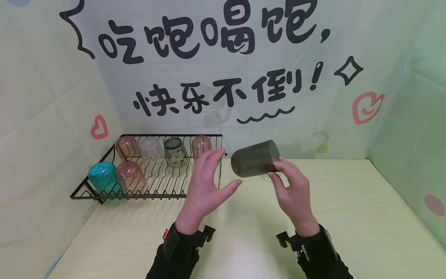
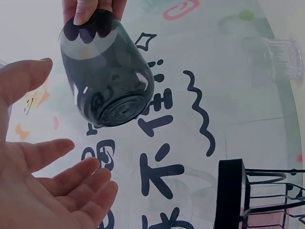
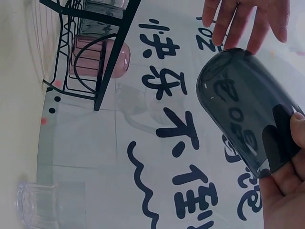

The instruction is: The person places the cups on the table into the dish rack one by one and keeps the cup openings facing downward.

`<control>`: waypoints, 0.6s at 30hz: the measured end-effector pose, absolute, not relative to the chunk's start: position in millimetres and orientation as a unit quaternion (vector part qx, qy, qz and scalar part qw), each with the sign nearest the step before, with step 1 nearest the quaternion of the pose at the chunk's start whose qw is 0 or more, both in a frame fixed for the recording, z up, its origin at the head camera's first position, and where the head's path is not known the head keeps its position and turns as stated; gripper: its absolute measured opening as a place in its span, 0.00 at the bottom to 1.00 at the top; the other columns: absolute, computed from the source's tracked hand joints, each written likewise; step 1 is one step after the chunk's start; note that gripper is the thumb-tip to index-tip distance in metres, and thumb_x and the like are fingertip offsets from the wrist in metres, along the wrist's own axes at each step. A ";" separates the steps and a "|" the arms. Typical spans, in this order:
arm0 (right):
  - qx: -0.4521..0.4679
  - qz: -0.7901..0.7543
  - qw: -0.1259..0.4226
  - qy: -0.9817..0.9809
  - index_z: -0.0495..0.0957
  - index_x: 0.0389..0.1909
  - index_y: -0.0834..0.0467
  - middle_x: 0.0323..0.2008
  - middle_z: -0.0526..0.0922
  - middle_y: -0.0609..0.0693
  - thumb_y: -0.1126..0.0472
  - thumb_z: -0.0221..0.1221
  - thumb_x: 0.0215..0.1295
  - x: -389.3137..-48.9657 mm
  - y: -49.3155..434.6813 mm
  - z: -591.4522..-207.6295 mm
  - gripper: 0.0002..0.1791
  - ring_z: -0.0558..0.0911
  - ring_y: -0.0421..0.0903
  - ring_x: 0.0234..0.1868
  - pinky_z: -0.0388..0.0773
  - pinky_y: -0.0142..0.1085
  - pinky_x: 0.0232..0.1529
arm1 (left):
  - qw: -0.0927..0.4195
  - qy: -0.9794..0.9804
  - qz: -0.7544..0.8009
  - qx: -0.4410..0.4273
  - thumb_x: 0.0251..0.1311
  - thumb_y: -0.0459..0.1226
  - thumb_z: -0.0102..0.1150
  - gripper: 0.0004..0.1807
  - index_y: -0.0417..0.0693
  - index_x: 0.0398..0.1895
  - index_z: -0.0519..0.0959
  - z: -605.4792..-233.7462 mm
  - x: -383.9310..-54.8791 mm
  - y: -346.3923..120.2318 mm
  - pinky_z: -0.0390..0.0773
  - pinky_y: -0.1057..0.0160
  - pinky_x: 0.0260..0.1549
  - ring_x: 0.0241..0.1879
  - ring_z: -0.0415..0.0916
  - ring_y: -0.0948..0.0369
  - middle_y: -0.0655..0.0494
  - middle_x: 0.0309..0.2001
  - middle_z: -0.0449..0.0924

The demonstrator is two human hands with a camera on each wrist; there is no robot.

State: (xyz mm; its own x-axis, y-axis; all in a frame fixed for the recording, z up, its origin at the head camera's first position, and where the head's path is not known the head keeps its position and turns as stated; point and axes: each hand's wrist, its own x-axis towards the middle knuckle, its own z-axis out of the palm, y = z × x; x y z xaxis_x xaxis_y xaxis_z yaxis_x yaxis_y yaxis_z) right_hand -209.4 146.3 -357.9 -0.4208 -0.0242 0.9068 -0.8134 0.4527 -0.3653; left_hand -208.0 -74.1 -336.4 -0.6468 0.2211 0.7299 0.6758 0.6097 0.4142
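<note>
A dark grey, see-through drinking glass (image 1: 253, 159) is held in the air, tilted on its side, by my right hand (image 1: 296, 192). Thumb and fingers grip it near the rim, and some fingers show dark through its wall in the right wrist view. Its base points left, toward my left hand (image 1: 203, 190). That hand is spread, thumb apart from the fingers, and holds nothing. A gap separates it from the glass (image 2: 107, 71) in the left wrist view.
At the back left stands a black wire rack (image 1: 163, 197) with several glasses, among them a blue glass (image 1: 103, 176), a pink glass (image 1: 131, 177) and a grey glass (image 1: 175, 151). A clear glass (image 3: 35, 205) stands on the table behind the held one. Printed cloth walls surround the table (image 1: 348, 217).
</note>
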 end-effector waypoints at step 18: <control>0.283 0.485 0.422 -0.712 0.76 0.37 0.65 0.37 0.79 0.56 0.78 0.58 0.46 -183.2 135.4 -341.0 0.15 0.76 0.46 0.49 0.68 0.40 0.53 | 0.305 -0.821 -0.392 -0.283 0.45 0.56 0.61 0.41 0.58 0.64 0.59 -340.1 -206.7 -72.8 0.61 0.52 0.55 0.60 0.57 0.60 0.58 0.61 0.60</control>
